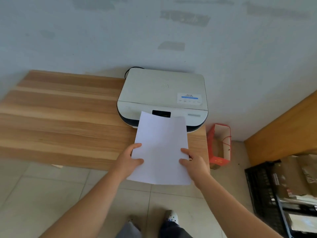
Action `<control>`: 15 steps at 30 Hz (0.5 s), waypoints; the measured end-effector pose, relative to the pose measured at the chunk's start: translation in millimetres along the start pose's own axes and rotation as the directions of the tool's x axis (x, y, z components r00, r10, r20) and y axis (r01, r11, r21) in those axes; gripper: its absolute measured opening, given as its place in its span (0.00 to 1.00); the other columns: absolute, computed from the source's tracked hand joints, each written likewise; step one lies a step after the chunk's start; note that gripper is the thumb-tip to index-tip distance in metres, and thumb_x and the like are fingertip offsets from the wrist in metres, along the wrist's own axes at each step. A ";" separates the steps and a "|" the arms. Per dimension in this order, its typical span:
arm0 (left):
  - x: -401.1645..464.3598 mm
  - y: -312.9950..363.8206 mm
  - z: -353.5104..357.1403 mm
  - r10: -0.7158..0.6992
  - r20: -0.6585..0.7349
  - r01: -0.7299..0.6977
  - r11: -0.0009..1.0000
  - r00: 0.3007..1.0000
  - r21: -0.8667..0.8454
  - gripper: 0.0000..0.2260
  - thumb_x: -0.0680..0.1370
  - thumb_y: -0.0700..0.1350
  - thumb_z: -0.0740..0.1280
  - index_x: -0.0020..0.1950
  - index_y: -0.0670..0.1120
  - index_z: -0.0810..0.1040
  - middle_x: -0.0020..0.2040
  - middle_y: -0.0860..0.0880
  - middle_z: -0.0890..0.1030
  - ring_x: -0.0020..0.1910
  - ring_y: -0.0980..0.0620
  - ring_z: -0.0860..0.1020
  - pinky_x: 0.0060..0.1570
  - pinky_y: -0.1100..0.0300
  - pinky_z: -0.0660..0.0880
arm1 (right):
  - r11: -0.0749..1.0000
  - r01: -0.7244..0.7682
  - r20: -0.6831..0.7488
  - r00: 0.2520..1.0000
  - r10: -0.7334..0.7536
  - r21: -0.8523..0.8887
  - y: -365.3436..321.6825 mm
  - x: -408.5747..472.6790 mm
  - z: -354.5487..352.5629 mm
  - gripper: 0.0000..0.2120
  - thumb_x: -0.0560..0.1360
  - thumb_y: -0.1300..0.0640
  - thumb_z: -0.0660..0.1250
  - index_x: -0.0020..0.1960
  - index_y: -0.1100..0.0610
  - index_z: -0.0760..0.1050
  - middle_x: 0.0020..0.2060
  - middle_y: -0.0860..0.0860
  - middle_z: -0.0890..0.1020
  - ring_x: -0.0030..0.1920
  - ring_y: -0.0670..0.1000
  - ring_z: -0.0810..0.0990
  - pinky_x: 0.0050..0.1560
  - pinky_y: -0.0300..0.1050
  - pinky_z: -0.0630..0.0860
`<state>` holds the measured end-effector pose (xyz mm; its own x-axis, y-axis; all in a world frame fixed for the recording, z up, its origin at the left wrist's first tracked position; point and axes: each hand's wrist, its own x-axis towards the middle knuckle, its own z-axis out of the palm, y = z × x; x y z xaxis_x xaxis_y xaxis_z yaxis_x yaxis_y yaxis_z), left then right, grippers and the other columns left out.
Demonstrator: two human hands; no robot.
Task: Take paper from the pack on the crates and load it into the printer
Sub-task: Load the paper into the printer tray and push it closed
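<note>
A white printer (163,90) sits at the right end of a wooden table (65,117), against the wall. I hold a thin stack of white paper (161,145) in front of it, its far edge lying over the printer's front. My left hand (130,158) grips the paper's left edge and my right hand (192,162) grips its right edge. At the lower right, black crates (264,191) carry brown paper packs (291,177).
A red paper bag (219,145) stands on the floor just right of the table. A second wooden surface (284,131) runs along the right wall. Beige floor tiles (51,194) lie below, with my feet at the bottom centre.
</note>
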<state>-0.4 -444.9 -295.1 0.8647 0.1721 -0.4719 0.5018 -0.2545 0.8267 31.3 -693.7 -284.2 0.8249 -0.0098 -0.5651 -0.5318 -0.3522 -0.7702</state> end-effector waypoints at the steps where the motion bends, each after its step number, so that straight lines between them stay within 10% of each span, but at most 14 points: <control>1: -1.2 -6.4 3.6 -0.021 -0.005 0.021 1.000 1.000 0.021 0.26 0.73 0.38 0.71 0.66 0.58 0.72 0.62 0.56 0.72 0.57 0.58 0.72 0.48 0.67 0.69 | 1.000 -0.026 0.001 1.000 0.026 0.011 7.9 -1.3 1.2 0.18 0.77 0.60 0.66 0.64 0.44 0.73 0.53 0.49 0.77 0.44 0.46 0.78 0.36 0.36 0.75; 9: -8.8 -45.7 16.6 -0.140 0.025 0.138 0.988 0.990 0.064 0.27 0.73 0.37 0.72 0.67 0.56 0.70 0.68 0.52 0.68 0.69 0.50 0.66 0.64 0.56 0.67 | 0.986 -0.153 0.002 0.988 0.153 0.058 51.2 -2.0 20.2 0.18 0.79 0.62 0.61 0.65 0.48 0.74 0.56 0.50 0.78 0.47 0.47 0.78 0.41 0.39 0.76; 15: -9.0 -58.9 14.9 -0.178 0.066 0.170 0.979 0.982 0.112 0.27 0.73 0.36 0.71 0.70 0.51 0.69 0.69 0.48 0.68 0.60 0.54 0.68 0.51 0.65 0.66 | 0.971 -0.233 0.000 0.972 0.234 0.057 64.3 -5.2 31.3 0.18 0.79 0.62 0.59 0.65 0.48 0.73 0.55 0.50 0.78 0.49 0.50 0.78 0.45 0.43 0.76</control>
<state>-37.4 -445.7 -344.1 0.7614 0.1511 -0.6305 0.6404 -0.3264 0.6952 -13.3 -687.0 -340.0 0.6778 -0.0922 -0.7295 -0.7198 -0.2859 -0.6326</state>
